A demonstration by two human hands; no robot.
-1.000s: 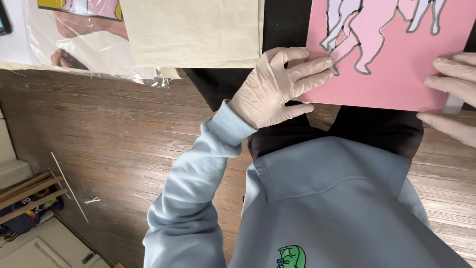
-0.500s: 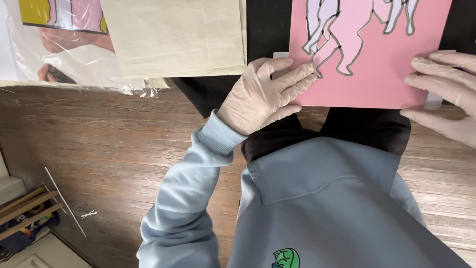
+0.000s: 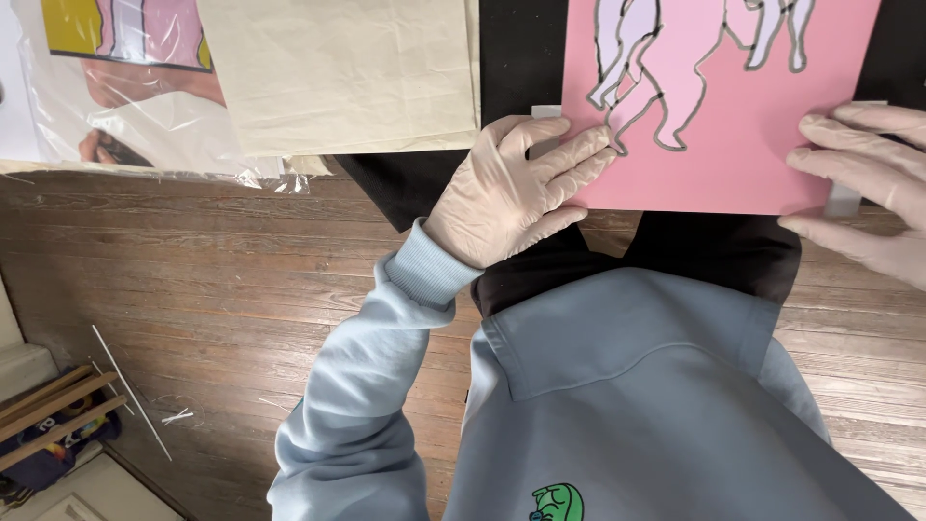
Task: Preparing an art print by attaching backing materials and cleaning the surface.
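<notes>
A pink sheet (image 3: pixel 733 154) with outlined pale figures lies on a black surface (image 3: pixel 511 58) at the top right. My left hand (image 3: pixel 511 193), in a pale glove, rests flat with its fingers spread on the sheet's lower left corner. My right hand (image 3: pixel 868 174), also gloved, presses flat on the sheet's lower right edge. Small clear tabs (image 3: pixel 844 201) show at the sheet's corners under the fingers. Neither hand grips anything.
A cream cloth (image 3: pixel 347 72) lies left of the black surface. Further left is a clear plastic bag (image 3: pixel 145 106) over a colourful print. A wooden floor (image 3: pixel 193 280) runs below. Thin white sticks (image 3: pixel 130 391) and wooden slats (image 3: pixel 53 410) lie at the lower left.
The view has shifted slightly, so the sheet and hands sit a little lower and to the left. Both hands stay flat on the pink sheet.
</notes>
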